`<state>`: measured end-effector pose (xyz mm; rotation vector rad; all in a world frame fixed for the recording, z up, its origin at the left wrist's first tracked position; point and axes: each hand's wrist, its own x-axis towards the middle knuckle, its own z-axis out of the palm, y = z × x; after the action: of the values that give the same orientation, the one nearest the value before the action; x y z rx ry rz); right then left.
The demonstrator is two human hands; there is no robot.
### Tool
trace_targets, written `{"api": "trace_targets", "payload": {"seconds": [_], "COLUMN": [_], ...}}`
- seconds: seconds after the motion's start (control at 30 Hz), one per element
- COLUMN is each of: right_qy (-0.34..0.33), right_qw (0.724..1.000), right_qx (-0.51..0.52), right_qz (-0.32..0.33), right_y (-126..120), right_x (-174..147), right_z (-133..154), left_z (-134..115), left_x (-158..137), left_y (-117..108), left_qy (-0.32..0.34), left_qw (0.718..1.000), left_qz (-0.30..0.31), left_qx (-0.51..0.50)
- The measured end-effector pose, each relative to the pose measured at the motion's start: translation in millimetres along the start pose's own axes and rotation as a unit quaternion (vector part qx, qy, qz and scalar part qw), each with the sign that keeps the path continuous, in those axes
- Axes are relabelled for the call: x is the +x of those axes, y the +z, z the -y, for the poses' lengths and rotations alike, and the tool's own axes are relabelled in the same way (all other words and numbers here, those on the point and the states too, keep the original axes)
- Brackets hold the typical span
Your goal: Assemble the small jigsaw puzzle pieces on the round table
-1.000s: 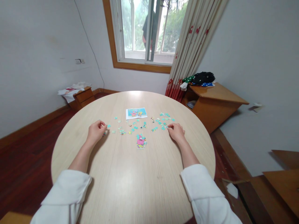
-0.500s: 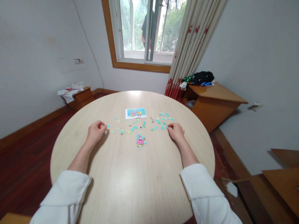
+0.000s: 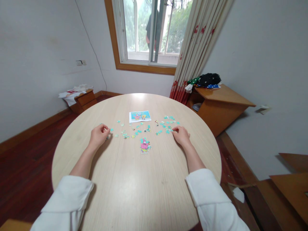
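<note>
On the left of the round table, my left hand (image 3: pixel 98 133) is closed, with a small blue puzzle piece (image 3: pixel 111 130) at its fingertips. Across from it, my right hand (image 3: pixel 181 134) rests with fingers pinched at the edge of the right-hand group of puzzle pieces (image 3: pixel 167 126); a piece shows at the fingertips, partly hidden. Between the hands lies a joined section of puzzle (image 3: pixel 144 146) showing a pink cartoon figure. More loose pieces (image 3: pixel 125 136), mostly blue and pale green, are scattered beyond it. Behind them is a printed reference picture (image 3: pixel 140 116) with pink and yellow characters.
The round wooden table (image 3: pixel 130 189) fills the middle. A wooden cabinet (image 3: pixel 216 102) with cloths (image 3: pixel 208 80) on top stands at the right, by the curtain (image 3: pixel 192 48). A small wooden stand (image 3: pixel 86 101) is at the back left. A person (image 3: pixel 150 30) is partly visible beyond the window.
</note>
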<state>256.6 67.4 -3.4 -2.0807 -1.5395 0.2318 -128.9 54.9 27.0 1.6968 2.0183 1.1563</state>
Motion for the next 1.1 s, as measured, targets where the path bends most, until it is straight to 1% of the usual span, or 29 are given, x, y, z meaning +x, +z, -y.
{"api": "trace_targets", "payload": {"seconds": [0.27, 0.63, 1.1], "right_qy": [0.011, 0.01, 0.021], "right_qw": [1.0, 1.0, 0.999], "right_qx": [0.003, 0.017, 0.032], "right_qz": [0.014, 0.012, 0.028], "right_y": [-2.1, -2.0, -4.5], "right_x": [0.1, 0.2, -0.7], "right_z": [2.1, 2.7, 5.4], "left_z": [0.9, -1.7, -1.0], "left_x": [-0.4, -0.7, -0.6], "left_y": [0.2, -0.7, 0.0], "left_qy": [0.006, 0.005, -0.001], "left_qw": [1.0, 1.0, 1.0], "left_qz": [0.002, 0.0, 0.0], "left_qx": [-0.011, 0.008, -0.008]}}
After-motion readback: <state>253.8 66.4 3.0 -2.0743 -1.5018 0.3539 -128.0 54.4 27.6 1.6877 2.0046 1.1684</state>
